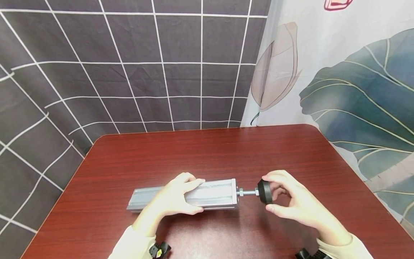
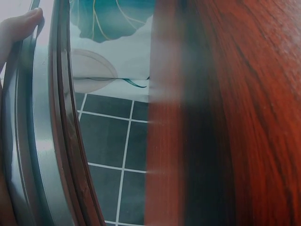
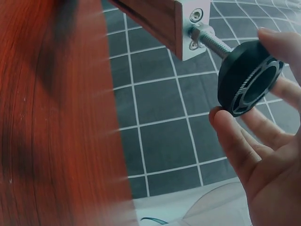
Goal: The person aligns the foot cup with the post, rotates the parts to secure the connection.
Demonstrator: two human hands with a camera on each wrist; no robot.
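A silver aluminium extrusion profile [image 1: 211, 194] lies crosswise in front of me in the head view, seemingly held just above the table. My left hand [image 1: 174, 198] grips it near its middle, thumb on the near side and fingers over the far side. From the plate on its right end sticks out a threaded rod [image 1: 248, 192] with nuts. On the rod's outer end sits a black levelling foot [image 1: 265, 191], its hollow underside showing in the right wrist view. My right hand [image 1: 294, 201] pinches the foot's rim between thumb and fingers.
The reddish-brown wooden table [image 1: 207, 151] extends around both hands. Behind it hangs a dark grid-patterned cloth [image 1: 181, 79], with a white leaf-printed curtain [image 1: 291, 108] at the right. Bands with small black devices [image 1: 159, 250] sit at both wrists.
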